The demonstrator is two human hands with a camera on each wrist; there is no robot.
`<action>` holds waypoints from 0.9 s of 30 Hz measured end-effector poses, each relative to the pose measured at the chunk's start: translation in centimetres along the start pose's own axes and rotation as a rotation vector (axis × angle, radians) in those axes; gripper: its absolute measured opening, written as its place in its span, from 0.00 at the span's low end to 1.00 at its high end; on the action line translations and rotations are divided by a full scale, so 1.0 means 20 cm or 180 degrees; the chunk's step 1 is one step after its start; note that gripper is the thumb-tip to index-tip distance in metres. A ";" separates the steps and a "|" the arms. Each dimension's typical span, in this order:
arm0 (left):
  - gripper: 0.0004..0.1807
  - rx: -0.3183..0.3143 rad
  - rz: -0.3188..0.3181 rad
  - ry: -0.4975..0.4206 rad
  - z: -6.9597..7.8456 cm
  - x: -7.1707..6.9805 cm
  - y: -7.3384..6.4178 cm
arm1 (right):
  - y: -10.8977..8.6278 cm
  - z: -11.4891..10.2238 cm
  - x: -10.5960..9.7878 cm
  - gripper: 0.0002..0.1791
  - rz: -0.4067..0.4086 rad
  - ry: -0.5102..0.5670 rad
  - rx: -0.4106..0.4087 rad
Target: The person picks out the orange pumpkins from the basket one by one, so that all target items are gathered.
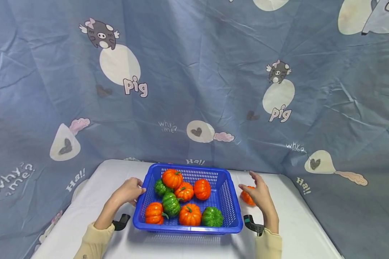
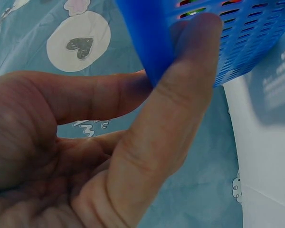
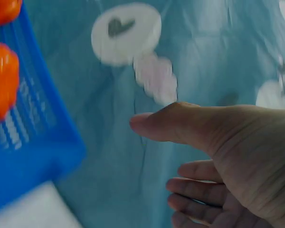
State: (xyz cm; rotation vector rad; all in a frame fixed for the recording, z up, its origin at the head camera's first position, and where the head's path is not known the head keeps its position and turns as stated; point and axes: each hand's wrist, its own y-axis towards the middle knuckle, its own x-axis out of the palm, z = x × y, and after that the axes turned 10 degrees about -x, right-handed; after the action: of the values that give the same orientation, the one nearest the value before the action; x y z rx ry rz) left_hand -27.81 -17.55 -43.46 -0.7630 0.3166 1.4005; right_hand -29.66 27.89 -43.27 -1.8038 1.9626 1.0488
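Observation:
A blue plastic basket [image 1: 235, 201] holds several toy pumpkins, orange ones [image 1: 189, 215] and green ones [image 1: 212, 217]. At its left side my left hand [image 1: 132, 190] pinches the rim between thumb and fingers; the left wrist view shows the thumb and a finger [image 2: 156, 123] on either side of the blue rim [image 2: 145, 38]. My right hand [image 1: 260, 194] is to the right of the basket, thumb and fingers apart, with nothing held in the right wrist view. Another orange pumpkin [image 1: 247, 197] lies on the table beside that hand, partly hidden behind it.
A white-covered table [image 1: 298, 223] lies under the basket. Blue cloth [image 1: 168, 108] printed with pigs and words hangs behind it and along both sides. Each wrist wears a black device, one on the left [image 1: 121, 222] and one on the right [image 1: 253, 226].

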 end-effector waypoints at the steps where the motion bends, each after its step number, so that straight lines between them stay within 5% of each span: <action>1: 0.16 0.0000 0.0001 -0.0006 0.00 0.00 0.00 | 0.00 -0.03 0.01 0.43 -0.0032 0.0019 -0.0047; 10: 0.17 -0.0088 -0.0025 0.0002 0.00 0.00 0.00 | -0.01 -0.26 0.16 0.42 -0.0417 0.0214 -0.0373; 27: 0.16 -0.0067 -0.0007 -0.0049 0.01 0.00 -0.01 | -0.04 -0.38 0.37 0.38 -0.1252 0.0358 -0.0752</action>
State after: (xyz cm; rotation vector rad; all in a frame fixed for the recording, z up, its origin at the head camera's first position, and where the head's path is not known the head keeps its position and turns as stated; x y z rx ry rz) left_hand -27.65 -17.38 -43.33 -0.7694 0.2893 1.4087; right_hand -28.27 17.41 -42.99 -2.2984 1.4935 1.0985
